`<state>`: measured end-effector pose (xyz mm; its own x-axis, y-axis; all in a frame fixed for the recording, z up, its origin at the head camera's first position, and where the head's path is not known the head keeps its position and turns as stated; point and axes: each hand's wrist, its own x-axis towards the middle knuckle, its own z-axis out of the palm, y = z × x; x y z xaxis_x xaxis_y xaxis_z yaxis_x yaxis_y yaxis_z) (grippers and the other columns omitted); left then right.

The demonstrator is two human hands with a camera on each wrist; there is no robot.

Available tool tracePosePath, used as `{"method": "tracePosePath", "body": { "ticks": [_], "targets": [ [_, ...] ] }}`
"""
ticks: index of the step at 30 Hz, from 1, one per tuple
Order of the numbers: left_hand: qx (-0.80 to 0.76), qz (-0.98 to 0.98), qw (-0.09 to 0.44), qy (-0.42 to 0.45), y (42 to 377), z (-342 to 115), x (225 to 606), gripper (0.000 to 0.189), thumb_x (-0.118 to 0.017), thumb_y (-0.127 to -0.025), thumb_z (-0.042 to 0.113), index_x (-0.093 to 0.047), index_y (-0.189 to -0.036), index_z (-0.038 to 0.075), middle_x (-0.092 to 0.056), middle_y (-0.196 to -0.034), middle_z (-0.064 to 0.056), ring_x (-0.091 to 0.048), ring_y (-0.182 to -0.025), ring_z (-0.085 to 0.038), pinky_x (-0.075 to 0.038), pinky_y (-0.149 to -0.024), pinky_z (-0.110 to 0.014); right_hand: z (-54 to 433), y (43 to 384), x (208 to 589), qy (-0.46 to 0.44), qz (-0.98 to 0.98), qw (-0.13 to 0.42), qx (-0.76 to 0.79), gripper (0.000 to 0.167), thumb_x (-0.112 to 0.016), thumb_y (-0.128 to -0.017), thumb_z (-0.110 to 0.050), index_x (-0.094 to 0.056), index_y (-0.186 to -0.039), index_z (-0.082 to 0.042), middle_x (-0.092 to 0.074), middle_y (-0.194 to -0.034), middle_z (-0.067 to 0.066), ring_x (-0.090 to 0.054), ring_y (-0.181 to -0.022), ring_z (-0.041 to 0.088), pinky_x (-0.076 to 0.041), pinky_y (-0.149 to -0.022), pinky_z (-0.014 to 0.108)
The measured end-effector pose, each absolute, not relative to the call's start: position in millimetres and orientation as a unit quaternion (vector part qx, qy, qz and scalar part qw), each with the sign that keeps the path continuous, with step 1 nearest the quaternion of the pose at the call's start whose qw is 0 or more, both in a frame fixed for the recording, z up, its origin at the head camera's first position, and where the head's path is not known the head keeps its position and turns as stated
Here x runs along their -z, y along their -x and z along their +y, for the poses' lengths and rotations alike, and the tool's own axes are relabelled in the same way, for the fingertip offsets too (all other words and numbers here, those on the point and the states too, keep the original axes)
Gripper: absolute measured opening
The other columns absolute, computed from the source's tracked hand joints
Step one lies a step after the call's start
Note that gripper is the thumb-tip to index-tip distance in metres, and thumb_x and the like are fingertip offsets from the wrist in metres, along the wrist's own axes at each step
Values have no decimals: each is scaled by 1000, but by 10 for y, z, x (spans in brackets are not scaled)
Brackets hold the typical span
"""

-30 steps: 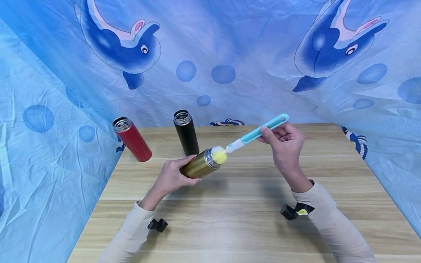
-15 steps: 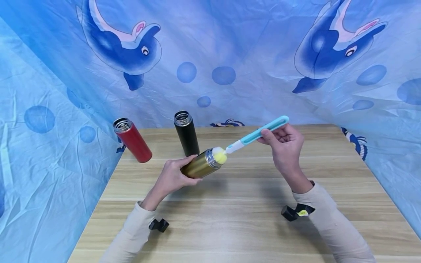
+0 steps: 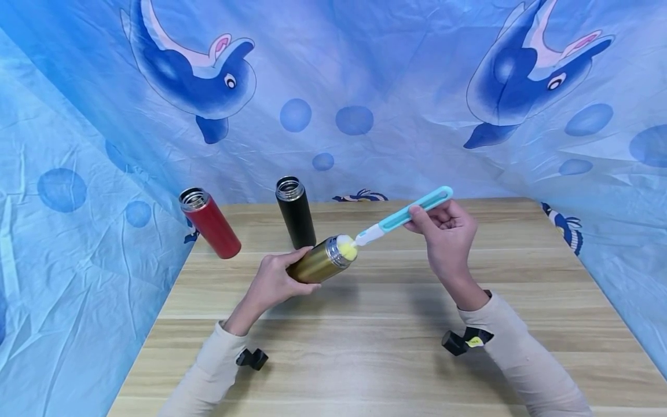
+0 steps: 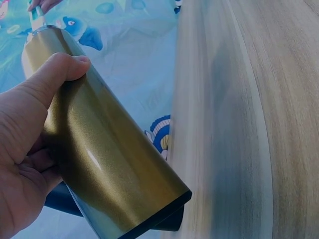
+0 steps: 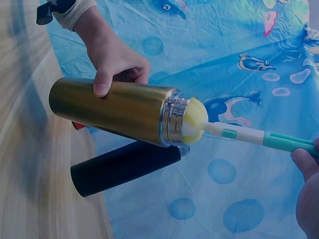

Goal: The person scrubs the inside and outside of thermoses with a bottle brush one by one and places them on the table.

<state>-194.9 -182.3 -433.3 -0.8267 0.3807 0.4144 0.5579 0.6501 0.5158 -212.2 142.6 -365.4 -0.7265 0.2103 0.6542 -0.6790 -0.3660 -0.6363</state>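
Observation:
My left hand (image 3: 273,281) grips a gold thermos bottle (image 3: 315,263) around its body, tilted with the open mouth toward the right. In the left wrist view the gold bottle (image 4: 109,149) is held off the table, thumb across its side. My right hand (image 3: 448,234) pinches the teal handle of a bottle brush (image 3: 401,215). The yellow-and-white sponge head (image 5: 193,121) sits at the bottle's mouth, its front part hidden inside and the rest bulging out. In the right wrist view only part of the right hand (image 5: 308,186) shows, on the handle.
An uncapped black thermos bottle (image 3: 296,217) stands just behind the gold one. Farther left stands an uncapped red thermos bottle (image 3: 213,226). The wooden table (image 3: 365,359) meets a blue dolphin-print curtain (image 3: 396,75) at its back and sides.
My right hand has moved slightly left and down with the brush, and the sponge sits a little deeper in the mouth. The left hand and gold bottle are nearly still.

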Motion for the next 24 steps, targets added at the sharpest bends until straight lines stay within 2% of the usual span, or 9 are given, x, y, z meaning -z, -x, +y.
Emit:
{"method": "tracePosePath", "body": {
  "ticks": [14,24],
  "targets": [
    [333,-895,136,263,1961,-1826,4347,73,-97,-65,30,-70,-130,8,-76,-111,-13,-71,-83,-17,-59,-71,-35,1404,2123,3716,-264,-511,265,-774,10,-72,-88,10,-67,-95,14,-77,-87,13,-75,-76,18,-62,-67,32],
    [326,-900,130,258,1955,-1815,4333,76,-97,-65,31,-69,-132,8,-76,-110,-13,-70,-82,-17,-58,-70,-34,1366,2091,3742,-255,-509,279,-773,11,-71,-87,12,-65,-95,17,-76,-86,14,-75,-75,20,-62,-66,33]
  ]
}}
